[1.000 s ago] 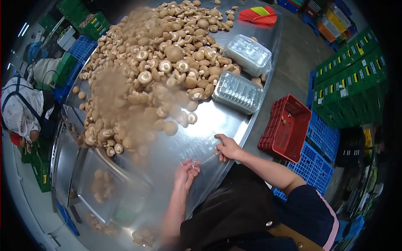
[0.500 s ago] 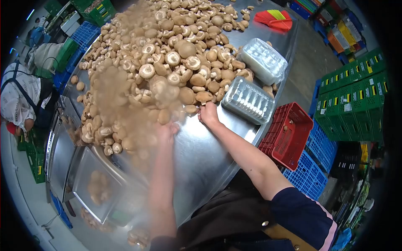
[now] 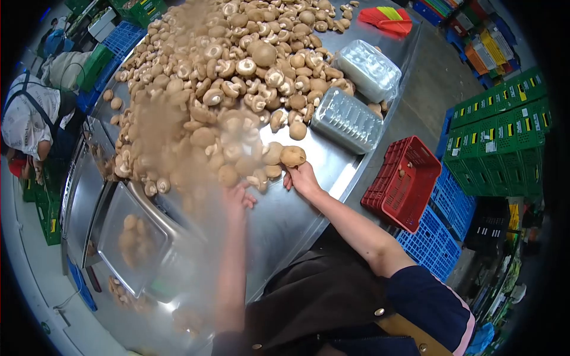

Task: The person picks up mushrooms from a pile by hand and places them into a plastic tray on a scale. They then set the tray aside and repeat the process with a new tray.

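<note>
A large heap of brown-capped mushrooms [image 3: 264,53], several showing pale undersides and stems, covers much of the metal table [image 3: 279,222]. At the heap's near edge, my right hand [image 3: 304,179] is closed beneath one mushroom [image 3: 293,155], whose round cap faces up and hides the fingertips. To its left, my left hand [image 3: 239,196] lies close to a few loose mushrooms, fingers apart, with nothing visible in it. A blurry smear across the view softens this hand and the left part of the heap.
Stacked clear plastic trays [image 3: 347,121] and a wrapped pack [image 3: 369,70] stand on the table's right side. Beyond its edge are a red crate [image 3: 404,184] and stacked green crates [image 3: 499,136]. A clear-topped container [image 3: 132,240] is near left; another person [image 3: 35,118] works farther left.
My right hand has come slightly nearer to me with a mushroom. My left hand has moved a little down, its fingers more spread. Mushrooms at the near edge have shifted.
</note>
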Demonstrator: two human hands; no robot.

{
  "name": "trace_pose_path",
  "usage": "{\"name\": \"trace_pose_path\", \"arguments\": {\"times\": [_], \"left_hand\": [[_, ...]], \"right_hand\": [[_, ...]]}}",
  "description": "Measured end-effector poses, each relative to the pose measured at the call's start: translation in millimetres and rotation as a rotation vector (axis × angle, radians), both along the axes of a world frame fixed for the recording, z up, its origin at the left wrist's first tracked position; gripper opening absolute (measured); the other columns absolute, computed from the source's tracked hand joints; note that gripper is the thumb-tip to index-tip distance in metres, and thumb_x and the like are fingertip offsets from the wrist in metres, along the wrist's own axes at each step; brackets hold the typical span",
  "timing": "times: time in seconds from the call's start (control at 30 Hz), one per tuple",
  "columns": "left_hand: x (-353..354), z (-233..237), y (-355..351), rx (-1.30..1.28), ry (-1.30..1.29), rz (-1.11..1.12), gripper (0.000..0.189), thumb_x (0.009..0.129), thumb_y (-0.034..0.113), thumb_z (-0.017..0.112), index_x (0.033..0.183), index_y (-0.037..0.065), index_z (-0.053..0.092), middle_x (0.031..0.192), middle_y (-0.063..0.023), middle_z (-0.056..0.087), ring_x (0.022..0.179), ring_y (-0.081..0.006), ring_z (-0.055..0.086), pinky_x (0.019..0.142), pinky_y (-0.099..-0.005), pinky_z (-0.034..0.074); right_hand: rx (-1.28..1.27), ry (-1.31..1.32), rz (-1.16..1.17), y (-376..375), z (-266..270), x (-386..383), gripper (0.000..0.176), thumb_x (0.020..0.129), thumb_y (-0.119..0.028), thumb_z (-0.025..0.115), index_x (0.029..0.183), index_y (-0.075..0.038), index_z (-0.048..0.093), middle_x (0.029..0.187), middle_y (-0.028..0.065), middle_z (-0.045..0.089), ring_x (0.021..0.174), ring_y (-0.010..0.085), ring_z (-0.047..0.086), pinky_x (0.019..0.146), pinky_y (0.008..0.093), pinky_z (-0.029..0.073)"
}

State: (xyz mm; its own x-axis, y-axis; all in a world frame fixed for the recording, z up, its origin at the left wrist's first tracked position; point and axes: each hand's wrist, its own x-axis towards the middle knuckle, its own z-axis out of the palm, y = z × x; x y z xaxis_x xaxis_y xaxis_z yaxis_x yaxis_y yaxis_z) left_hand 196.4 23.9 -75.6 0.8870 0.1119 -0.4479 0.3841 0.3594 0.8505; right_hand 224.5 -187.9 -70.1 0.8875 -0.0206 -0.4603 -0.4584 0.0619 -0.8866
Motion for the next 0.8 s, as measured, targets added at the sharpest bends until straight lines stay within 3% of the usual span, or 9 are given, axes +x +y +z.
{"name": "trace_pose_path", "arguments": {"times": [0.13,0.23,0.33,0.43,0.57,0.67,0.73,0.8], "left_hand": [[-42,3,18,0.148,0.069,0.015,0.033,0.091,-0.006,0.052,0.123,0.002,0.045,0.101,-0.0147,0.063,0.053,-0.0159,0.062,0.038,-0.0224,0.044],[-68,18,24,0.264,0.166,0.032,0.03,0.088,-0.006,0.056,0.117,0.0,0.05,0.098,-0.0111,0.062,0.051,-0.0143,0.06,0.037,-0.0228,0.042],[-88,21,32,0.42,0.195,-0.007,0.031,0.086,-0.004,0.059,0.116,-0.002,0.052,0.094,-0.008,0.06,0.05,-0.0127,0.059,0.037,-0.0238,0.041],[-94,27,36,0.531,0.197,-0.043,0.035,0.085,-0.002,0.062,0.118,-0.003,0.053,0.089,-0.0062,0.06,0.051,-0.0117,0.059,0.039,-0.0249,0.043],[-101,26,41,0.667,0.151,-0.024,0.041,0.084,0.001,0.065,0.122,-0.004,0.052,0.088,-0.006,0.06,0.05,-0.0113,0.059,0.042,-0.0257,0.046],[-107,21,55,0.827,0.09,-0.129,0.045,0.084,0.001,0.065,0.126,-0.004,0.052,0.098,-0.0088,0.062,0.064,-0.0135,0.064,0.051,-0.0259,0.05],[-108,29,55,1.004,-0.001,-0.072,0.044,0.087,0.003,0.061,0.129,-0.004,0.051,0.107,-0.011,0.062,0.083,-0.0164,0.065,0.066,-0.0271,0.052],[-107,29,54,1.052,-0.1,-0.006,0.042,0.091,0.005,0.057,0.131,-0.003,0.051,0.115,-0.0129,0.061,0.1,-0.0188,0.062,0.081,-0.0287,0.051]], "right_hand": [[-0.069,0.032,0.084,4,3,-30,0.023,0.102,-0.014,0.047,0.109,0.004,0.058,0.063,0.0079,0.062,0.052,0.0147,0.059,0.048,0.029,0.049],[-0.388,-0.098,0.211,7,9,-50,0.032,0.095,-0.012,0.057,0.122,0.004,0.054,0.081,0.014,0.065,0.064,0.0193,0.065,0.057,0.0321,0.053],[-0.75,-0.401,0.249,6,14,-65,0.055,0.085,-0.009,0.067,0.135,-0.001,0.045,0.109,0.0179,0.06,0.093,0.0291,0.066,0.079,0.0386,0.054],[-0.713,-0.308,0.202,6,36,-76,0.073,0.081,-0.01,0.071,0.145,-0.008,0.035,0.125,0.0178,0.053,0.104,0.0329,0.061,0.086,0.0404,0.053],[-0.782,-0.478,0.324,-1,48,-78,0.064,0.079,-0.009,0.072,0.138,-0.012,0.046,0.126,0.0139,0.055,0.103,0.0336,0.062,0.086,0.0403,0.053],[-0.795,-0.653,0.351,-5,42,-76,0.057,0.077,-0.009,0.072,0.132,-0.012,0.053,0.128,0.0125,0.056,0.104,0.0329,0.063,0.086,0.0399,0.054],[-0.776,-0.753,0.305,4,63,-76,0.053,0.076,-0.009,0.072,0.127,-0.011,0.057,0.127,0.0126,0.056,0.105,0.0326,0.063,0.086,0.0396,0.054],[-0.705,-0.913,0.437,28,78,-80,0.053,0.075,-0.011,0.073,0.126,-0.013,0.058,0.13,0.0122,0.056,0.109,0.0316,0.061,0.091,0.0392,0.052]]}}
